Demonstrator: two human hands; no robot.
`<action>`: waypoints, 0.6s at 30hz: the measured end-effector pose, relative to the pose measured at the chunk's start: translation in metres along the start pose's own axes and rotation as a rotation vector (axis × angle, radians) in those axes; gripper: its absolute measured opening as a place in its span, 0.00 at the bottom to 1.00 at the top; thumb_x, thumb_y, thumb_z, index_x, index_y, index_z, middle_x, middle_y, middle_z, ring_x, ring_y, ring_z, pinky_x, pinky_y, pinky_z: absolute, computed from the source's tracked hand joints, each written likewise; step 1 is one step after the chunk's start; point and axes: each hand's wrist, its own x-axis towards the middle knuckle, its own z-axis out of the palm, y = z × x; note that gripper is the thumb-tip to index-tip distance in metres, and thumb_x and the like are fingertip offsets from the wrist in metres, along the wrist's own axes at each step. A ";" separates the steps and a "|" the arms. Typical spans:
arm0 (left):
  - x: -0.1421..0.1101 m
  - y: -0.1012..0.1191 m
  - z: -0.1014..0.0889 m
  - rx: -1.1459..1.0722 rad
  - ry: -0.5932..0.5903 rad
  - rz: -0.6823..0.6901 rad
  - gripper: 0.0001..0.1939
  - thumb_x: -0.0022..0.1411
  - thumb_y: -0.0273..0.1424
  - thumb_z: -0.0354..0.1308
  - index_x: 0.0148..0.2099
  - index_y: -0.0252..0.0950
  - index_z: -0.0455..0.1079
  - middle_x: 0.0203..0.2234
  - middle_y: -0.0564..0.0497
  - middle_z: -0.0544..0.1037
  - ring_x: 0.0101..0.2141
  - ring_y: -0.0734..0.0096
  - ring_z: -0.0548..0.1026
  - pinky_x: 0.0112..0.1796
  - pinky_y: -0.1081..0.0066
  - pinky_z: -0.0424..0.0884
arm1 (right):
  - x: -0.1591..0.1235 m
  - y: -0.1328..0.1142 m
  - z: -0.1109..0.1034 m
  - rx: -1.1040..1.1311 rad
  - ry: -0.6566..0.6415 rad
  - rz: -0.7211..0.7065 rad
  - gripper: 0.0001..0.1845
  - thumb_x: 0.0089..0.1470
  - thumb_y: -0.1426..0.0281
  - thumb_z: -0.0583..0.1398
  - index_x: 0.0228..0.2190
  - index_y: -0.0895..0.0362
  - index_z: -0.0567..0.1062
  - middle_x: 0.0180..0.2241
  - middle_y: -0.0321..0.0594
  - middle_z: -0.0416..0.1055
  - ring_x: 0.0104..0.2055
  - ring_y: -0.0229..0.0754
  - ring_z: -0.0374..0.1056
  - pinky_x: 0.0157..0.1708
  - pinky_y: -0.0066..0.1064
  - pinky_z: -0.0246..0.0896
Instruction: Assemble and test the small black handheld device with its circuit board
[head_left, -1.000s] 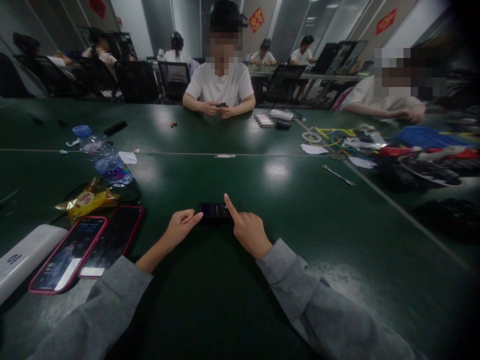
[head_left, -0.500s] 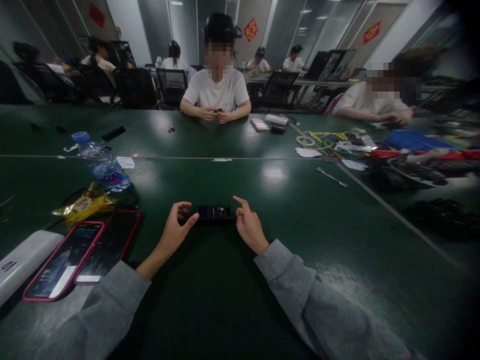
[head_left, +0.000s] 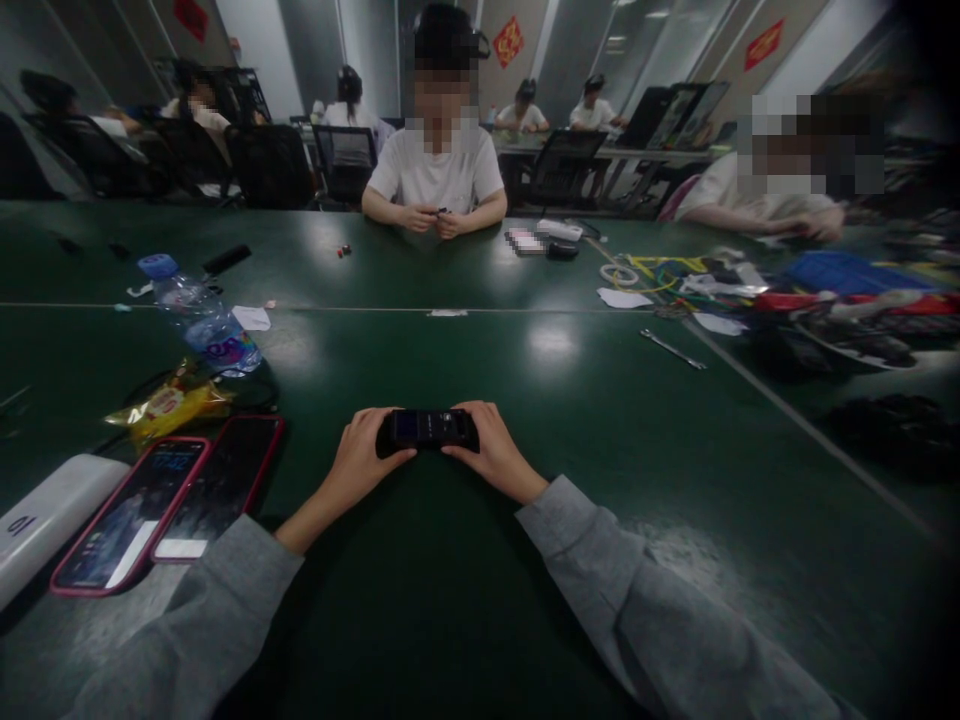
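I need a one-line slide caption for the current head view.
Left hand and right hand grip opposite ends of a black rectangular device over a dark-green table.

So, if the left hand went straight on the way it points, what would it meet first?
The black device that the left hand touches; beyond it, probably the right hand, though depth is unclear.

pink-rimmed phone (head_left: pixel 131 520): 17:42 | white block (head_left: pixel 60 510): "01" or "10" | bottle label (head_left: pixel 231 350): illegible

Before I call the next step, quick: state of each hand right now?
Left hand: closed, holding the left end of the black handheld device.
Right hand: closed, holding the right end of the black handheld device.
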 end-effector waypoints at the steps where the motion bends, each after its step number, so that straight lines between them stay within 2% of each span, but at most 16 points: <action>1: 0.000 0.001 -0.001 -0.007 0.000 0.007 0.26 0.55 0.40 0.63 0.55 0.42 0.62 0.50 0.44 0.70 0.53 0.53 0.65 0.49 0.52 0.64 | 0.000 0.000 0.000 0.010 0.002 0.001 0.25 0.50 0.66 0.66 0.48 0.55 0.65 0.46 0.46 0.67 0.49 0.51 0.61 0.47 0.46 0.62; 4: 0.000 0.005 -0.002 -0.022 0.000 0.014 0.25 0.54 0.40 0.64 0.53 0.44 0.64 0.49 0.46 0.71 0.52 0.52 0.65 0.49 0.52 0.63 | 0.000 -0.001 -0.002 0.025 -0.004 0.009 0.24 0.50 0.69 0.65 0.48 0.53 0.65 0.45 0.45 0.68 0.48 0.50 0.62 0.45 0.45 0.61; 7: -0.001 0.008 -0.004 -0.022 -0.033 0.024 0.28 0.52 0.44 0.64 0.54 0.45 0.64 0.50 0.46 0.71 0.52 0.53 0.65 0.50 0.52 0.61 | -0.001 -0.001 -0.001 0.028 -0.014 0.023 0.24 0.50 0.72 0.64 0.48 0.52 0.65 0.46 0.44 0.68 0.48 0.50 0.63 0.45 0.44 0.61; 13: -0.002 0.009 -0.009 -0.044 -0.137 -0.017 0.28 0.57 0.48 0.58 0.58 0.46 0.62 0.53 0.46 0.69 0.52 0.53 0.65 0.51 0.53 0.60 | -0.002 0.000 0.000 0.085 -0.014 0.054 0.25 0.48 0.74 0.64 0.48 0.52 0.65 0.46 0.43 0.66 0.49 0.48 0.63 0.47 0.44 0.62; 18: -0.002 0.007 -0.009 -0.050 -0.132 -0.052 0.28 0.57 0.50 0.58 0.57 0.47 0.63 0.53 0.47 0.69 0.52 0.53 0.65 0.50 0.54 0.61 | 0.000 0.001 -0.010 0.288 -0.114 0.072 0.29 0.47 0.66 0.67 0.50 0.53 0.64 0.49 0.43 0.65 0.52 0.46 0.63 0.53 0.45 0.60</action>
